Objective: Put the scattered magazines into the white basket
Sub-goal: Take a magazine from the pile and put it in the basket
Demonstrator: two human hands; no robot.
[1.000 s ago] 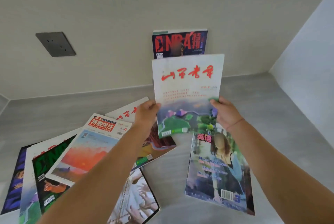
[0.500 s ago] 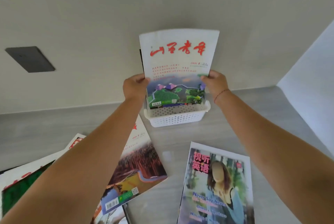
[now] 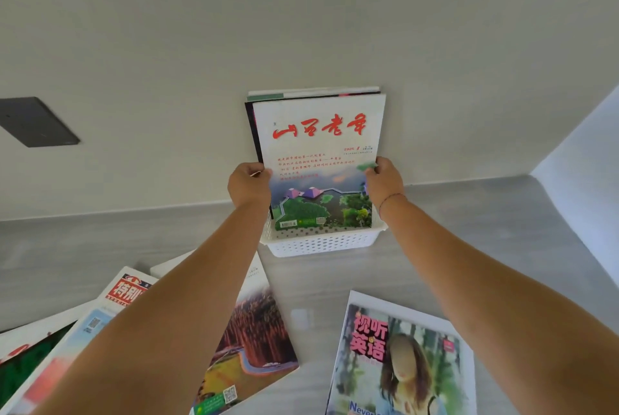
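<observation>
Magazine with red title (image 3: 321,146), frame center: upright, lower edge inside white basket (image 3: 321,244) on desk (image 3: 485,230). Left hand (image 3: 249,184) pinches its left edge, right hand (image 3: 386,181) its right edge. Behind it, apparently two more magazines (image 3: 311,93); count unclear.

A grey worktop (image 3: 469,247) ran back to a plain off-white wall (image 3: 301,12). A dark grey, flat rectangular plate (image 3: 33,121) was set into that wall at the far left, above the worktop. At the right, a paler side wall (image 3: 586,146) met both.
</observation>
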